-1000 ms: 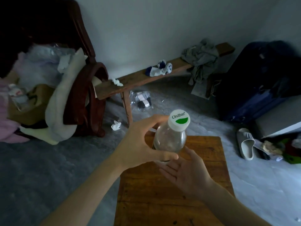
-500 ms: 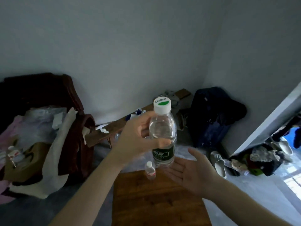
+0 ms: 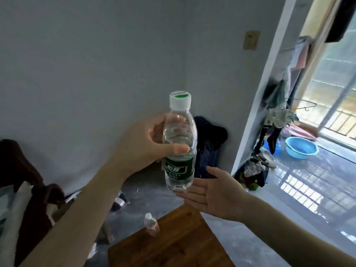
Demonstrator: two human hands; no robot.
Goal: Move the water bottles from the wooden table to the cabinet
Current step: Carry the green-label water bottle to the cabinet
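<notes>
Above the far edge of the brown wooden table (image 3: 173, 245), the left hand (image 3: 142, 147) grasps an upright clear plastic water bottle with a white cap and green label (image 3: 180, 149), the right hand (image 3: 215, 193) lies flat-fingered beneath it, and a small clear bottle (image 3: 151, 224) stands at the table's far left corner.

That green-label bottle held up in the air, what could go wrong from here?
The left hand grips the green-label bottle only around its upper body, so it might slip; the open right hand waits just beneath its base. A small bottle stands near the wooden table edge and could get knocked off. No cabinet is in view, so the carry path is unknown.
</notes>
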